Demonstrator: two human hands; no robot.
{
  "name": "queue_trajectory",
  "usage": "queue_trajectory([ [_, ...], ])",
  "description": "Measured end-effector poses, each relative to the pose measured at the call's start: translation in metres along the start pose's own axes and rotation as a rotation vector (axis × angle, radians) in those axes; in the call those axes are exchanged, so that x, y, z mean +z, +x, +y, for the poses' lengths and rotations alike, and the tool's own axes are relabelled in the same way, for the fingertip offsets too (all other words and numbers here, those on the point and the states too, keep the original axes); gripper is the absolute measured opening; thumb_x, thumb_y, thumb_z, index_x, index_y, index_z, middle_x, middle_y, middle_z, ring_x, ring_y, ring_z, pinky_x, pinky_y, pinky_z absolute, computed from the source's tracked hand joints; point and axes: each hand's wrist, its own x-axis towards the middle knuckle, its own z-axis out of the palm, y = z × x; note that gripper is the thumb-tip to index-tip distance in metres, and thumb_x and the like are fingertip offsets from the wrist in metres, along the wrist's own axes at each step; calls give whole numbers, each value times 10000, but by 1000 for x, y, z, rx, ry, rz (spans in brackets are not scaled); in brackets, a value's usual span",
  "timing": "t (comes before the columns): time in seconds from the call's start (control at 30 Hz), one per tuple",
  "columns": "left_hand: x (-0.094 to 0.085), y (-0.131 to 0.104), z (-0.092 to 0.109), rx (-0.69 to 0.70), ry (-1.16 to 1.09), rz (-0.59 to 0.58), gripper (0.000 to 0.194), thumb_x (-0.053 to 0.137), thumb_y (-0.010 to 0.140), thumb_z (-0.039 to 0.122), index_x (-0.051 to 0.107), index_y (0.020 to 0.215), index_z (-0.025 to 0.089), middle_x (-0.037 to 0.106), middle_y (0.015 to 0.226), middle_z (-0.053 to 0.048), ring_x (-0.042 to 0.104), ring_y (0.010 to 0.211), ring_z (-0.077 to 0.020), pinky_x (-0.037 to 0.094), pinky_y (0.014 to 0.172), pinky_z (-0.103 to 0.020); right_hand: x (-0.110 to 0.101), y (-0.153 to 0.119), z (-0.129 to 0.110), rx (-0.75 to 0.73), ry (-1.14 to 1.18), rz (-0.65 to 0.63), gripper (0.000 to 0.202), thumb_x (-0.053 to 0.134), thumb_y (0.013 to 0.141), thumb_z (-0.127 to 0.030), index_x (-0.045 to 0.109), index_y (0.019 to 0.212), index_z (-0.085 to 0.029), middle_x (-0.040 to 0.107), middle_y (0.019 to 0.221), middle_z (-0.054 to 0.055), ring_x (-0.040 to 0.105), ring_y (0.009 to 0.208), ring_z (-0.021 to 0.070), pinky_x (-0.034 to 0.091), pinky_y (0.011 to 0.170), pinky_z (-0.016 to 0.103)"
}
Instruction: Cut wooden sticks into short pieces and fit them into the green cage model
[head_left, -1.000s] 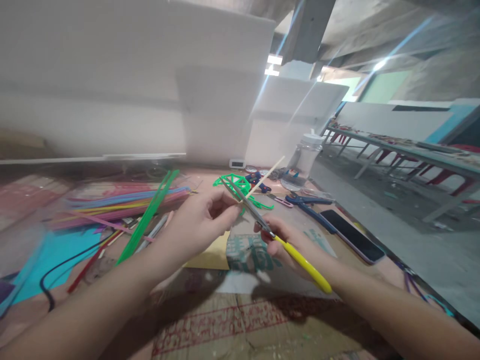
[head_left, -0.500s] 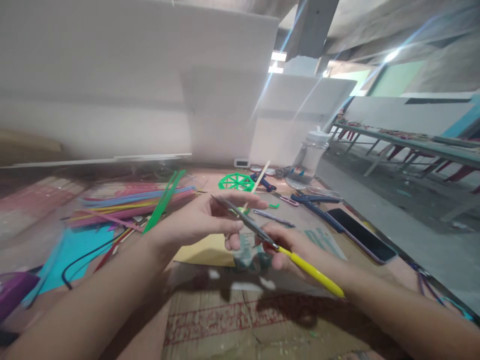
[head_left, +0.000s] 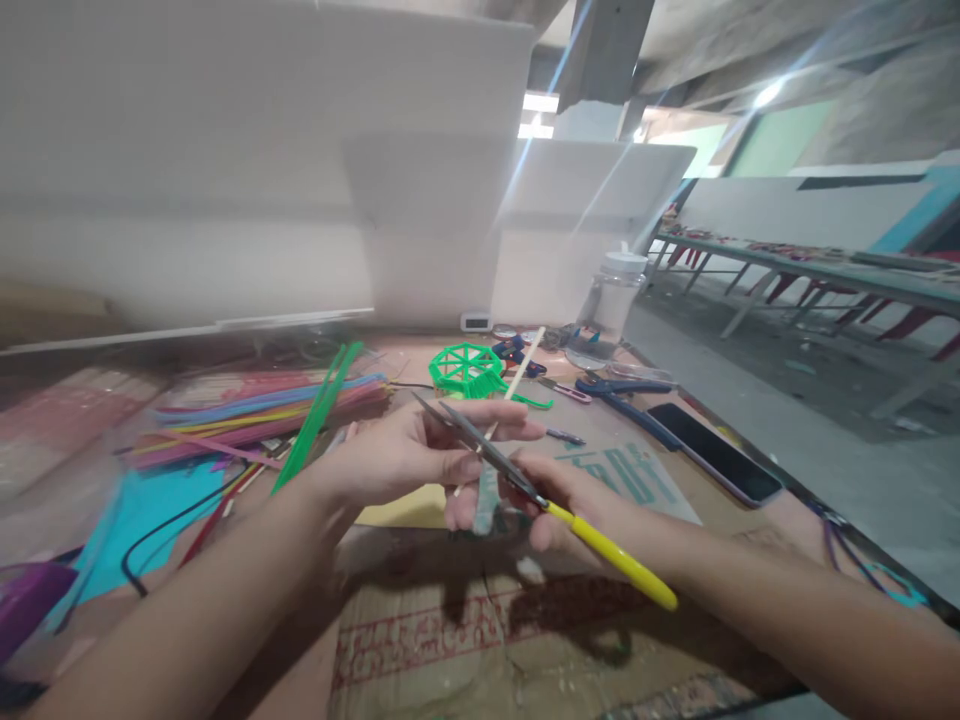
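Scissors [head_left: 534, 492] with yellow handles are gripped in the right hand [head_left: 571, 488], its fingers curled about them near the pivot, and from where I stand the blades look slightly parted, their tips pointing across the left hand [head_left: 409, 448]. That left hand has a thin pale stick [head_left: 525, 365] held among its partly bent fingers, the stick slanting up past the fingertips and crossing behind the blades; I can't tell whether the metal touches it. Both hands are above the table, over a sheet of cardboard [head_left: 420, 660] printed in red. Just beyond the fingers stands a green octagonal spoked frame [head_left: 465, 369], with a pink box cutter [head_left: 575, 392] to its right, then a dark blue-handled tool [head_left: 645, 421] and a phone [head_left: 716, 455] lying near the table's edge. Farther back are a small digital clock [head_left: 476, 322] and a clear bottle [head_left: 606, 305], while green strips [head_left: 311, 425] lean over a bundle of coloured sticks [head_left: 247, 415] on the left
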Motion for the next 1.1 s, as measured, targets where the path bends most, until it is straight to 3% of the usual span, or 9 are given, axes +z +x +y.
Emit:
queue_trajectory([
  [0.23, -2, -2, 5, 37, 3, 75, 414, 820, 771, 318, 729, 1174, 319, 622, 1397, -121, 684, 508, -90, 541, 462, -183, -7, 1, 0, 12, -108, 1, 513, 699, 765, -666, 509, 799, -190, 429, 724, -33, 378, 661, 126, 341, 581, 238],
  [0.47, -5, -4, 4, -20, 57, 107, 509, 843, 738, 352, 705, 1225, 294, 647, 1360, -139, 673, 506, -93, 540, 478, -204, -12, 1, -8, 41, -111, -39, 426, 702, 790, -586, 554, 854, -192, 507, 797, -9, 485, 745, 160, 445, 678, 267],
  [0.57, 3, -4, 3, -136, 9, 59, 557, 850, 729, 325, 689, 1261, 287, 793, 989, -89, 683, 515, -137, 548, 492, -230, -12, -1, -14, -3, -128, -92, 483, 678, 815, -606, 619, 1042, -184, 603, 979, 45, 562, 944, 220, 465, 903, 367],
  [0.67, 11, -4, 1, -194, -64, 13, 584, 840, 737, 259, 669, 1294, 297, 745, 629, -14, 682, 508, -161, 526, 474, -216, -8, -4, -19, -2, -14, -145, 613, 664, 824, -631, 586, 1237, -186, 629, 1124, 80, 579, 1084, 245, 397, 1053, 422],
  [0.73, 11, -4, 0, -166, -60, 28, 545, 830, 747, 249, 685, 1270, 305, 775, 723, -28, 683, 513, -155, 521, 463, -210, -6, -5, -19, 4, 36, -149, 642, 664, 816, -647, 582, 1252, -184, 629, 1122, 80, 580, 1090, 246, 410, 1040, 416],
  [0.8, 8, -4, 0, -132, -23, 44, 533, 827, 754, 309, 685, 1269, 308, 785, 1047, -83, 679, 508, -136, 510, 438, -206, -6, -5, -14, 12, 4, -122, 602, 693, 794, -638, 616, 1180, -182, 625, 1053, 60, 580, 1021, 237, 453, 960, 387],
  [0.9, -3, -5, 0, -104, 65, 53, 588, 824, 751, 396, 655, 1308, 316, 618, 1393, -136, 661, 499, -99, 501, 426, -196, -8, -3, -4, 35, -88, -48, 453, 735, 784, -566, 633, 993, -176, 570, 868, 3, 519, 792, 167, 461, 742, 291],
  [1.0, -10, -6, 2, -98, 123, 70, 549, 822, 761, 355, 671, 1287, 314, 598, 1414, -145, 665, 515, -97, 527, 456, -202, -9, -1, 2, 44, -146, -10, 373, 755, 779, -491, 586, 874, -173, 472, 754, -37, 419, 679, 118, 374, 611, 232],
  [1.1, -11, -8, 4, -79, 84, 96, 507, 831, 752, 281, 704, 1242, 317, 626, 1383, -141, 677, 517, -106, 531, 447, -196, -7, 1, 2, 51, -130, -9, 403, 774, 745, -505, 564, 833, -172, 458, 734, -43, 414, 659, 111, 361, 580, 222],
])
